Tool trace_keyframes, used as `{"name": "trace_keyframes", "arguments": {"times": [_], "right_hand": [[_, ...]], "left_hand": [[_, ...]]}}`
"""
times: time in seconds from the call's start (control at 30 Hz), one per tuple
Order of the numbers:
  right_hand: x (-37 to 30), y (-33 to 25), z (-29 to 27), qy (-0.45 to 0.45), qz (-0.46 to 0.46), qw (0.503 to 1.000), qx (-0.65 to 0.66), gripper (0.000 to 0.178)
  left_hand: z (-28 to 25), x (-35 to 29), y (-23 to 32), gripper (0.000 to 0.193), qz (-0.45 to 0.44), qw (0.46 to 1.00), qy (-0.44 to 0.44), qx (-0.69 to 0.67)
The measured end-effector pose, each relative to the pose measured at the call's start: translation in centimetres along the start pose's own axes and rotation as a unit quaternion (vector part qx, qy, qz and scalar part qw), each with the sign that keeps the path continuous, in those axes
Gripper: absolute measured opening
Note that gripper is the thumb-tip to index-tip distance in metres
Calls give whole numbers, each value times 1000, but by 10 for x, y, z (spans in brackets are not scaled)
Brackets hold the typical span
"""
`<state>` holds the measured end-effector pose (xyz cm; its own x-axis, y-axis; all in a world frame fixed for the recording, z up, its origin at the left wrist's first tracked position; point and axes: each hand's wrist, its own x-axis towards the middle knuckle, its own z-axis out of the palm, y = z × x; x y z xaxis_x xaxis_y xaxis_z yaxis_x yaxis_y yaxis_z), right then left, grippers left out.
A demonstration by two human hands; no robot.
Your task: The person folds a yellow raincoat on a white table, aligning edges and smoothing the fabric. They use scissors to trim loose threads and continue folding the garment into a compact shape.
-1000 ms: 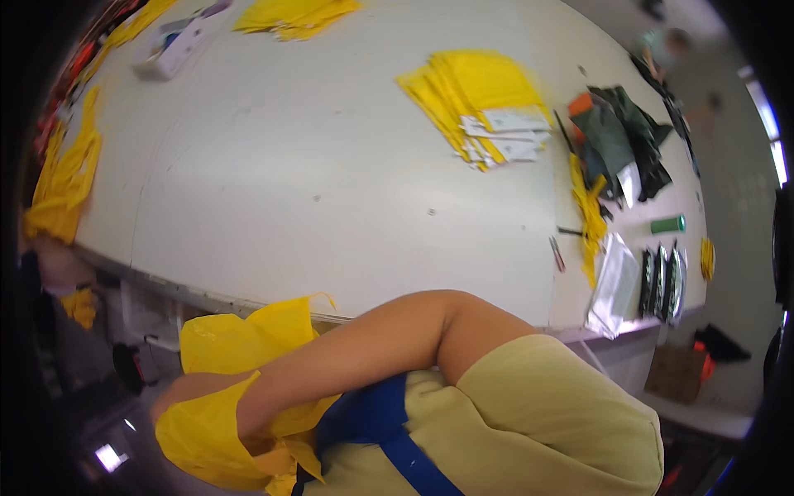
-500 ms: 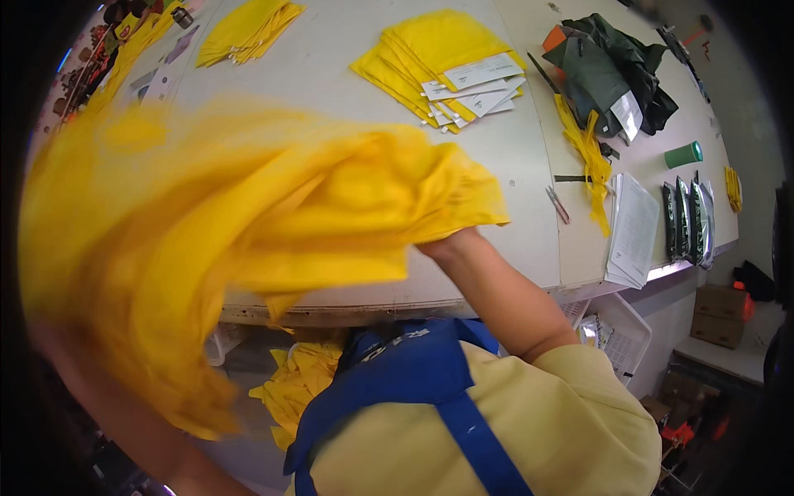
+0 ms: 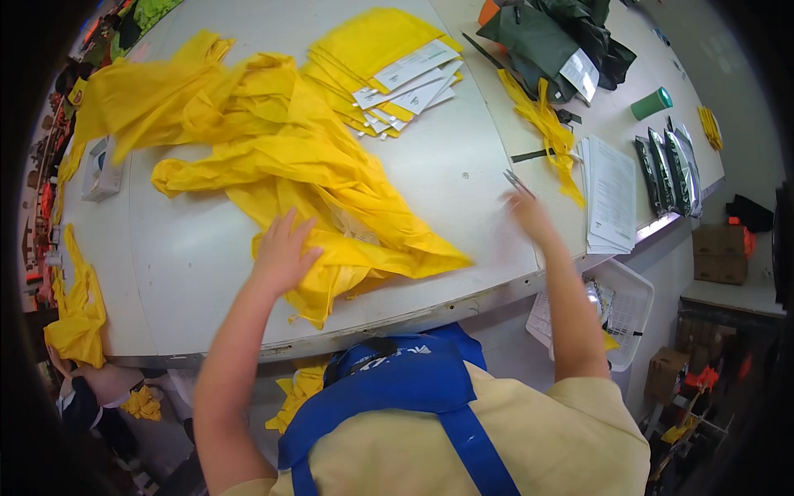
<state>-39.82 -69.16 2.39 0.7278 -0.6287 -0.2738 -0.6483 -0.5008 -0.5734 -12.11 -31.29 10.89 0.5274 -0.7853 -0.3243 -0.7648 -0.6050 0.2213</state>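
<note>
A crumpled yellow fabric garment (image 3: 289,157) lies spread over the white table in front of me. My left hand (image 3: 284,252) rests flat on its near part, fingers spread. To the right, my right hand (image 3: 527,213) is at a small pair of thread snips (image 3: 519,183) on the table. Motion blurs its fingers and the lower part of the snips is covered, so whether it grips them is unclear. Beyond the garment sits a pile of folded yellow pieces (image 3: 372,41) with white printed cards (image 3: 418,66) on them.
At the right are yellow strips (image 3: 546,124), a paper stack (image 3: 610,194), black packets (image 3: 666,174), a green cylinder (image 3: 652,104) and dark green fabric (image 3: 538,50). A white box (image 3: 102,172) stands left. Below the table edge is a white basket (image 3: 633,306). Another person's hand (image 3: 58,361) is far left.
The yellow garment, lifted and swinging before, now lies on the table. My right hand has left it and moved right to the snips. My left hand has come down onto the fabric.
</note>
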Motion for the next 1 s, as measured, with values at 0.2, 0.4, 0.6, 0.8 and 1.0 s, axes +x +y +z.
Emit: {"name": "trace_keyframes", "arguments": {"times": [0.2,0.4,0.6,0.8,1.0], "right_hand": [[76,141,-96,267,142,927,-220,24],[79,115,-143,231,83,969,-25,26],[12,-30,-160,242,-103,864,430,22],[-48,-143,-127,195,-181,907,327,30],[-50,-189,-85,106,-386,822,405,67]], "left_hand": [[60,-60,-16,52,-86,978,113,-151],[70,-88,-9,54,-181,937,184,-235],[26,-71,47,55,-104,922,298,-225],[-57,-10,154,74,106,836,176,-510],[-83,56,194,29,92,801,-2,-592]]}}
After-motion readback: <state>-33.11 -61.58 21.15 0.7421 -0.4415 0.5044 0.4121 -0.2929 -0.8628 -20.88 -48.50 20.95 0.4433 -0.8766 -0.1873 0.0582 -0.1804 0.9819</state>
